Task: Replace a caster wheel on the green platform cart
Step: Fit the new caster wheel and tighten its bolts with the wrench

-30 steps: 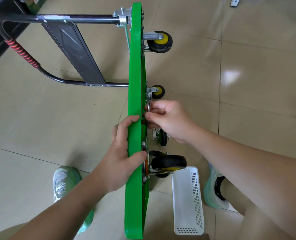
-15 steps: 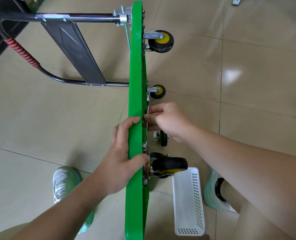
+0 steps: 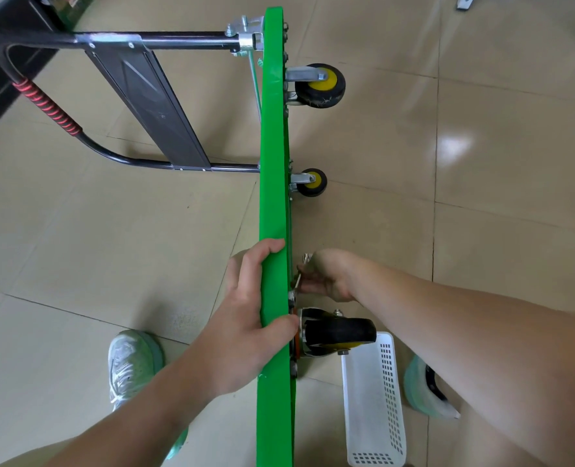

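Cart: the green cart (image 3: 274,163) stands on its long edge on the floor (image 3: 498,230). Its deck faces left and its underside faces right. The black handle (image 3: 46,106) with its red wrap reaches out to the left at the far end.
Left grip: my left grip (image 3: 245,318) is curled tight over the cart's top edge, with the fingers hooked across it ahead and the thumb across it nearer me. It has hold of the deck and nothing else.
Right grip: my right grip (image 3: 326,278) is closed around a thin metal tool (image 3: 297,279), pinched between fingers and thumb. The tool's tip is against the underside, just ahead of the near caster's plate.
Near caster: the black-tyred caster (image 3: 338,330) sits on the underside just below my right wrist and touches my left thumb's side of the deck.
Far casters: two yellow-hubbed wheels sit on the same underside, one high (image 3: 319,85) and one lower (image 3: 309,182), well apart from my hands.
Basket: a white slotted basket (image 3: 373,399) lies on the floor right of the cart, its far end beneath the near caster.
Shoes: one pale green shoe (image 3: 129,362) is left of the cart, and the other (image 3: 420,392) is right of the basket.
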Motion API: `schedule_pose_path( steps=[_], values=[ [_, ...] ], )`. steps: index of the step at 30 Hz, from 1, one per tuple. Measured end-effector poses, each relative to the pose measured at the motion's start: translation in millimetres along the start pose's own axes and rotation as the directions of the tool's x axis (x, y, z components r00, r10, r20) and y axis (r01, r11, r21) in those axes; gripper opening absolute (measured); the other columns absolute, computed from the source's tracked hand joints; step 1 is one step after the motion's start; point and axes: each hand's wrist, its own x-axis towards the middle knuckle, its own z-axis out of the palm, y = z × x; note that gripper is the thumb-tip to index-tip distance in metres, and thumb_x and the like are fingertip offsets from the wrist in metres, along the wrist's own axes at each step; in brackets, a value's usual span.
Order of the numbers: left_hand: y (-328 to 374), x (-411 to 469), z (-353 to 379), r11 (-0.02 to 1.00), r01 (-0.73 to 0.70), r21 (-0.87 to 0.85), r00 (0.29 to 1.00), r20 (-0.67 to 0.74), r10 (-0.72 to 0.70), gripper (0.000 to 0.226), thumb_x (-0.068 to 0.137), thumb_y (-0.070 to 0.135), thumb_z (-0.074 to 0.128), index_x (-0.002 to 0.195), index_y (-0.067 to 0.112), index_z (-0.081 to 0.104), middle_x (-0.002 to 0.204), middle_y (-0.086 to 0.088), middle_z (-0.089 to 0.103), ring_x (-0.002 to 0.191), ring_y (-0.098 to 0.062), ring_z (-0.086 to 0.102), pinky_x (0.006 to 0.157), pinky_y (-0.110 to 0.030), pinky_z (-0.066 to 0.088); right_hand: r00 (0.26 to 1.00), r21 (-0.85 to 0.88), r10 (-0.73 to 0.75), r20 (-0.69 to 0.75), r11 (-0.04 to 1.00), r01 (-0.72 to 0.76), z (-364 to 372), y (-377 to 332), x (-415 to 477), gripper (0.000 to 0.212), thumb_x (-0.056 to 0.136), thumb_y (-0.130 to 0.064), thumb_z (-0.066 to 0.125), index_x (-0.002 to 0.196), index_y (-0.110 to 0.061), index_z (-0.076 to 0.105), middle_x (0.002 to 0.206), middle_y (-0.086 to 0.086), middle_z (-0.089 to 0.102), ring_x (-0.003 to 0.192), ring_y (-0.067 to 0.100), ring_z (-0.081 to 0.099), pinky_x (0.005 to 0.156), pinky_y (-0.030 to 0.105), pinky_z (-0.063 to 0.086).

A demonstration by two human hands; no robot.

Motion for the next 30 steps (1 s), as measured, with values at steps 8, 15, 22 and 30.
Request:
schedule_pose_path(
  steps=[8, 15, 22, 30],
  values=[
    [1.1, 0.1, 0.9, 1.000, -0.009, 0.001, 1.000, -0.005, 0.009, 0.074, 0.067, 0.050, 0.058, 0.128, 0.072, 0.022, 0.126, 0.021, 0.033, 0.095, -0.014, 0.054, 0.080, -0.034, 0.052, 0.932, 0.058, -0.346, -0.105, 0.934, 0.353, -12.2, -32.1, -34.7, 0.009, 0.099, 0.004, 0.052, 0.101, -0.001, 0.059, 0.083, 0.012, 0.067, 0.057, 0.020, 0.072, 0.053, 0.030, 0.059],
    [0.7, -0.6, 3.5, 1.000, -0.020, -0.012, 0.999, -0.032, 0.020, 0.073, 0.068, 0.048, 0.058, 0.130, 0.069, 0.024, 0.128, 0.016, 0.035, 0.095, -0.015, 0.054, 0.082, -0.032, 0.052, 0.669, -0.153, -0.740, 0.076, 0.654, 0.741, -7.3, -29.3, -81.2, 0.016, 0.091, 0.002, 0.068, 0.094, -0.013, 0.071, 0.087, 0.008, 0.075, 0.081, 0.021, 0.076, 0.074, 0.036, 0.062],
    [-4.2, -0.4, 5.7, 0.998, -0.038, -0.059, 0.998, -0.052, 0.035, 0.074, 0.068, 0.045, 0.060, 0.133, 0.064, 0.029, 0.136, 0.002, 0.037, 0.104, -0.014, 0.056, 0.090, -0.032, 0.053, 0.588, -0.263, -0.778, 0.219, 0.534, 0.804, -4.5, -8.3, -89.7, 0.027, 0.090, 0.000, 0.070, 0.090, -0.026, 0.070, 0.085, 0.000, 0.076, 0.083, 0.015, 0.074, 0.080, 0.034, 0.061],
    [-2.7, -0.1, 4.8, 0.998, -0.031, -0.047, 0.999, -0.042, 0.029, 0.073, 0.068, 0.046, 0.059, 0.130, 0.067, 0.027, 0.135, 0.002, 0.037, 0.103, -0.009, 0.056, 0.090, -0.028, 0.052, 0.555, -0.284, -0.796, 0.243, 0.488, 0.825, -1.3, -5.0, -88.6, 0.032, 0.091, 0.002, 0.067, 0.090, -0.030, 0.070, 0.087, -0.002, 0.076, 0.081, 0.006, 0.072, 0.080, 0.025, 0.058]
  ],
)
